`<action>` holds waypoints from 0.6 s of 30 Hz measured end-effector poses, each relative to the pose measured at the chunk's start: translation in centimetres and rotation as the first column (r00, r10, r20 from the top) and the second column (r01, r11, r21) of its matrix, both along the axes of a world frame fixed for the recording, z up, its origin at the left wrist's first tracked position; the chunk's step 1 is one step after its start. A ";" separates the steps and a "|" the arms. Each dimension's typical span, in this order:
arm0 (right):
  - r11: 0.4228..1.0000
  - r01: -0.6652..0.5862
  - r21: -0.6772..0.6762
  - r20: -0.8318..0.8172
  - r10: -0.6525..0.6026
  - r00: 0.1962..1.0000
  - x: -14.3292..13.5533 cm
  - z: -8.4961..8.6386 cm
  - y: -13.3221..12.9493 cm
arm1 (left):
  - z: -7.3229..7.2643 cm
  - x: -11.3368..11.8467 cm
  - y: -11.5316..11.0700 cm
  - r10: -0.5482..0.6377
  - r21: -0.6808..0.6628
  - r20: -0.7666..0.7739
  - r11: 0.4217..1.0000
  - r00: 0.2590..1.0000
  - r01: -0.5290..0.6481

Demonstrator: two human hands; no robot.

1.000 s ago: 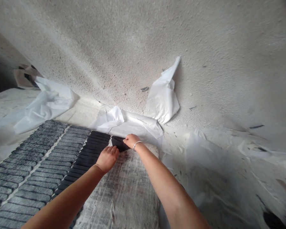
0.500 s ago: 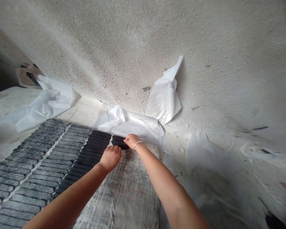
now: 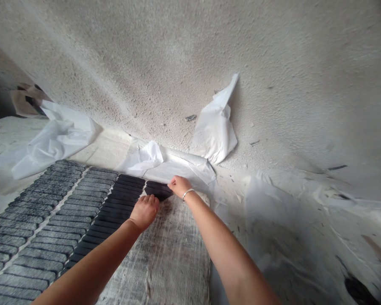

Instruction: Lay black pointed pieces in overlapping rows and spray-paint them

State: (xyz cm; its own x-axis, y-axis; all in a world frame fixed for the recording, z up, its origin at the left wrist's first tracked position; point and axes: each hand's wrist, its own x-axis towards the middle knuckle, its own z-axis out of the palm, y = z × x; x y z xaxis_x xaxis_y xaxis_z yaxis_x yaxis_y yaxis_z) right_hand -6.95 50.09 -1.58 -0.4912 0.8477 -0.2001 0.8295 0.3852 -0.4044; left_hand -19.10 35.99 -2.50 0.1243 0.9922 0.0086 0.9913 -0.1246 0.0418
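Note:
Dark flat strips (image 3: 158,190) form a short fourth row at the top of the stained board (image 3: 174,250). My left hand (image 3: 145,210) is closed at the lower left of this short row, fingers curled on a dark strip's end. At its right end my right hand (image 3: 179,186), with a bracelet at the wrist, pinches a strip's other end. Left of my hands runs a full row of black strips (image 3: 123,192), then two rows of grey speckled strips (image 3: 87,192), all overlapping closely.
A rough grey wall (image 3: 178,55) rises behind the board. White crumpled sheets lie along its foot (image 3: 146,156), at the left (image 3: 55,142) and against the wall (image 3: 216,129). Translucent sheeting (image 3: 273,212) covers the right side. A dark object (image 3: 358,292) is at the lower right.
The view has shifted slightly, so the surroundings sit farther left. My right hand has moved a little to the right, away from my left hand, and more of the dark strips shows between them.

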 end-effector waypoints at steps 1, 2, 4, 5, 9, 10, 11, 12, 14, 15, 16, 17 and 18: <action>1.000 -0.009 0.013 -0.033 0.009 0.999 0.2 0.0 -0.2 | 0.0 0.1 0.0 0.006 -0.003 -0.002 1.000 1.000 -0.006; 0.999 -0.033 0.020 -0.061 0.034 0.998 0.4 -0.1 -0.5 | 0.0 0.1 0.0 0.012 -0.007 -0.005 1.000 1.000 -0.012; 0.996 -0.088 0.031 -0.102 0.091 0.991 0.6 -0.3 -1.1 | 0.0 0.2 0.0 0.022 -0.014 -0.009 1.000 1.000 -0.022; 0.994 -0.105 0.036 -0.105 0.108 0.989 0.6 -0.4 -1.4 | 0.0 0.2 0.0 0.027 -0.017 -0.011 0.999 1.000 -0.027; 0.993 -0.118 0.015 -0.013 0.118 0.993 0.5 -0.9 -1.9 | -0.4 0.1 0.1 0.050 -0.006 0.002 0.999 0.999 -0.050; 0.993 -0.120 0.001 0.012 0.120 0.993 0.4 -0.9 -1.9 | -0.4 0.0 0.1 0.056 0.001 0.010 0.998 0.998 -0.056; 0.992 -0.122 -0.012 0.033 0.122 0.992 0.3 -0.9 -1.9 | -0.5 0.0 0.1 0.063 0.008 0.018 0.998 0.998 -0.064; 0.992 -0.122 -0.024 0.050 0.123 0.991 0.2 -0.8 -1.8 | -0.6 -0.1 0.1 0.069 0.013 0.025 0.998 0.997 -0.070; 0.992 -0.115 -0.045 0.078 0.118 0.990 0.0 -0.6 -1.8 | -0.6 -0.1 0.1 0.078 0.020 0.034 0.997 0.996 -0.079; 0.992 -0.110 -0.053 0.093 0.115 0.989 -0.1 -0.4 -1.8 | -0.6 -0.1 0.1 0.079 0.023 0.036 0.997 0.996 -0.080; 0.993 -0.107 -0.059 0.105 0.112 0.988 -0.2 -0.2 -1.8 | -0.7 -0.2 0.2 0.077 0.025 0.037 0.997 0.996 -0.078; 0.992 -0.104 -0.065 0.116 0.111 0.987 -0.3 0.0 -1.8 | -0.7 -0.2 0.2 0.072 0.027 0.036 0.997 0.997 -0.073; 0.992 -0.101 -0.070 0.128 0.109 0.986 -0.4 0.2 -1.9 | -0.8 -0.3 0.2 0.063 0.033 0.034 0.997 0.997 -0.064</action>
